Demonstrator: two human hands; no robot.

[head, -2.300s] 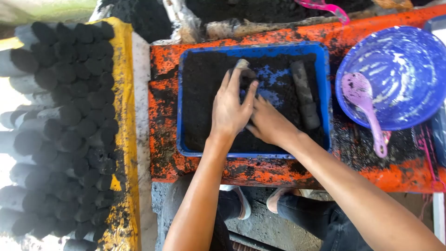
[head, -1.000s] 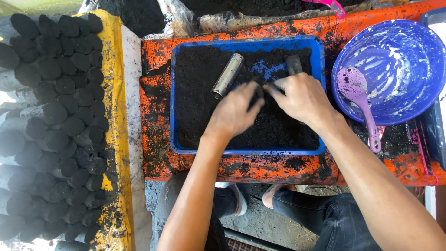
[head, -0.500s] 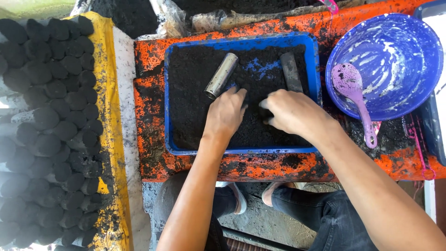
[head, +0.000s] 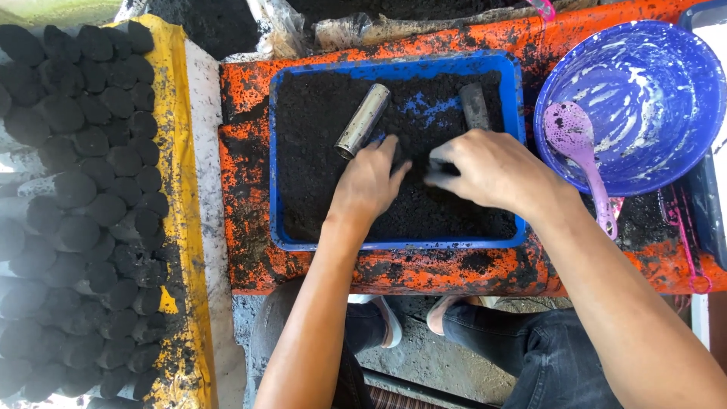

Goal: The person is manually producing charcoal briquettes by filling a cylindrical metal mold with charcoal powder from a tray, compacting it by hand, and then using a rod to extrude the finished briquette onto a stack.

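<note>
Here, both hands (head: 432,170) palm-down, fingers curled into black powder (head: 318,174)

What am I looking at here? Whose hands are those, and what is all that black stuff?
There is no machine here, just a person. A camera worn on their head looks down at their two bare hands. The left hand and right hand press into black powder in a blue tray that sits on an orange table. A shiny metal tube lies in the powder beside the left hand, and a darker tube lies above the right. To the right sit a blue bowl and a purple spoon. On the left, black lumps are stacked in rows.
</note>
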